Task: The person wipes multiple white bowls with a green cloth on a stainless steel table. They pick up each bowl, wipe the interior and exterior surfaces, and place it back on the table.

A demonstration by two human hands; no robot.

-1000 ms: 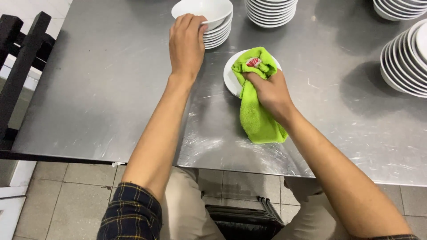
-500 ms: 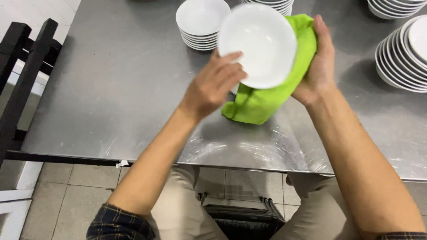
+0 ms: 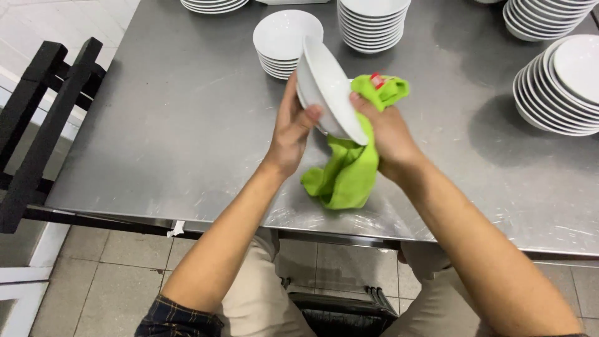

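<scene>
Black frame (image 3: 43,118): left of the steel table (image 3: 175,125). Left hand (image 3: 293,128): grips white bowl (image 3: 327,93), tilted on edge above the table. Right hand (image 3: 387,134): presses green cloth (image 3: 349,168) against the bowl. Bowl stack (image 3: 284,40): just behind the bowl. Plate stacks (image 3: 555,87): far right of the bowl.

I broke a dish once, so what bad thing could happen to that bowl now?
The white bowl is tilted above the steel table, held by the left hand and the right hand through a green cloth. It might slip and chip, or knock the stacked bowls behind it.
</scene>
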